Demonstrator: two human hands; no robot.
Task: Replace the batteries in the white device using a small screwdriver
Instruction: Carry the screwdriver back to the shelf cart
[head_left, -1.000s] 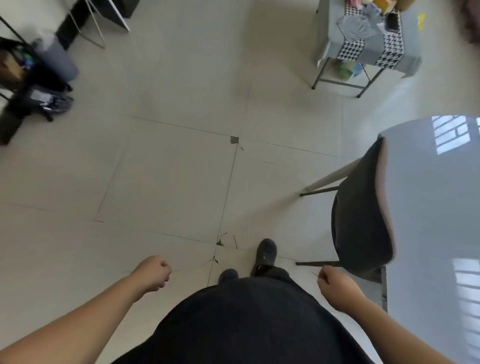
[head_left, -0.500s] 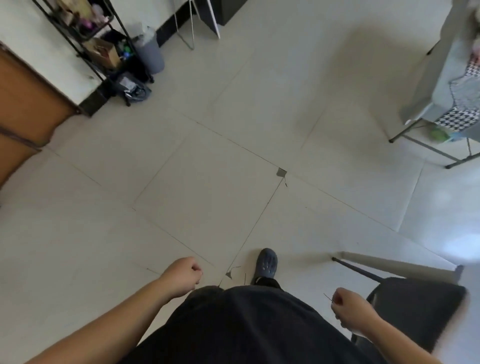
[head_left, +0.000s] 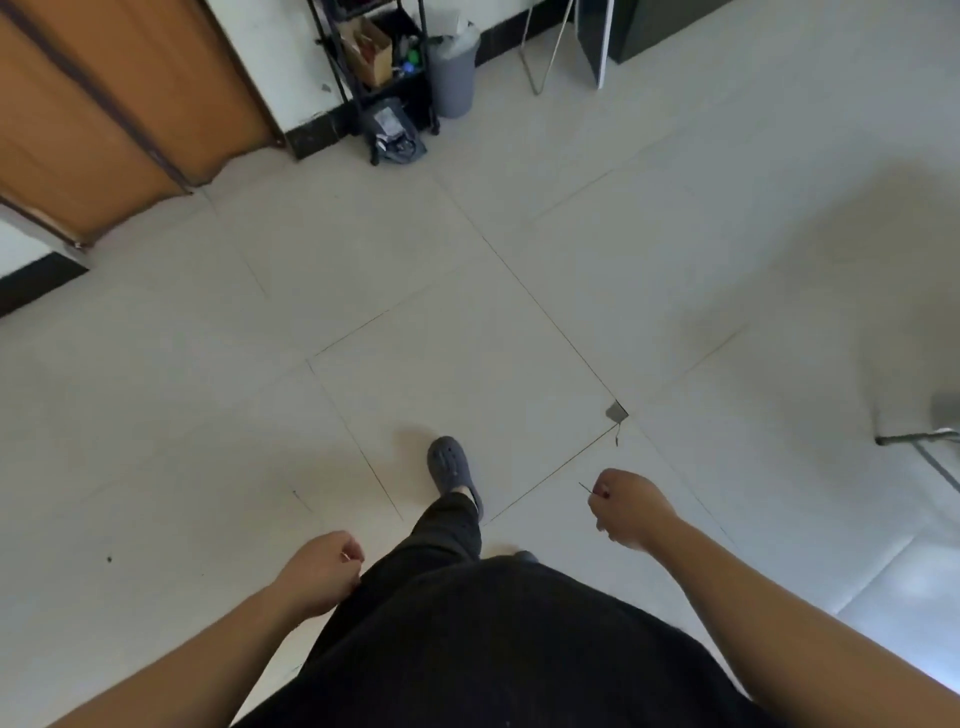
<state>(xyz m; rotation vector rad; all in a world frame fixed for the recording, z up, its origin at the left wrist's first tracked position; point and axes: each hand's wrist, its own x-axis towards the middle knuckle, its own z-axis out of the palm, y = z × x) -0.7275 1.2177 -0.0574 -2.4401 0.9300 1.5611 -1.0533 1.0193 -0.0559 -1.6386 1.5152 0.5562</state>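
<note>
Screwdriver (head_left: 586, 488) pinched in the right hand (head_left: 631, 512), up and right of the grey clog (head_left: 449, 465): thin metal shaft poking out left of the knuckles, a speck of red at the grip, handle buried in the fist. Fingers (head_left: 605, 525) curled tight together around it, thumb on top.

Left hand (head_left: 324, 569) below and left of the clog, close against the black trousers (head_left: 467, 649). Fingers folded inward into a loose fist, with a small pale glint at the thumb. Cannot tell whether anything is held there.

Clog flat on the pale floor tiles (head_left: 441, 364), toe pointing away, trouser leg running down into it.

Chipped tile corner (head_left: 616, 412) right of the clog and a little beyond it, at the meeting of dark grout lines.

Far beyond the clog, against the wall: black shelf rack (head_left: 332, 57) with a cardboard box (head_left: 371, 52) on it, grey bin (head_left: 453, 67) just beside the rack, dark bag (head_left: 392, 135) on the floor at the rack's foot. Orange door (head_left: 104, 104) far beyond and left of the clog. Thin metal frame (head_left: 545, 52) leaning far beyond and right of it.

Metal furniture leg (head_left: 917, 439) well to the right of the clog, at the edge of view, blurred.
</note>
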